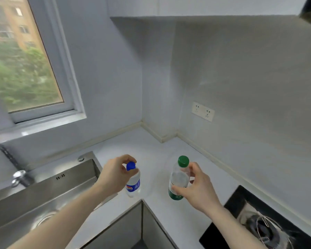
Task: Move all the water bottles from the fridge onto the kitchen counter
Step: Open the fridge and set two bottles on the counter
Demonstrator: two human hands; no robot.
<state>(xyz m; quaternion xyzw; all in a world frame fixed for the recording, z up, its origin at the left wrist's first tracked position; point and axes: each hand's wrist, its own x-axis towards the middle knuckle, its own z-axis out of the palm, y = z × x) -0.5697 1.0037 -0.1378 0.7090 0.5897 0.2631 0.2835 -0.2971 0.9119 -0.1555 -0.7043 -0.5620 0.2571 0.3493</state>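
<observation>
While left hand (115,174) pinches blue-capped bottle (133,184) near its cap and right hand (196,186) clasps green-capped bottle (179,178), both over the counter (151,148) edge; tip-over risk

Two water bottles are in view: one with a blue cap (132,178) and one with a green cap (179,178), the blue one nearer the sink. Two hands show, the left hand (115,174) on the sink side and the right hand (196,186) farther from it. There is one sink (43,194), one faucet (19,177) at its back edge, one window (25,56) above it, one double wall socket (202,111), and one stove burner (264,227) across the table (151,150) from the sink.
</observation>
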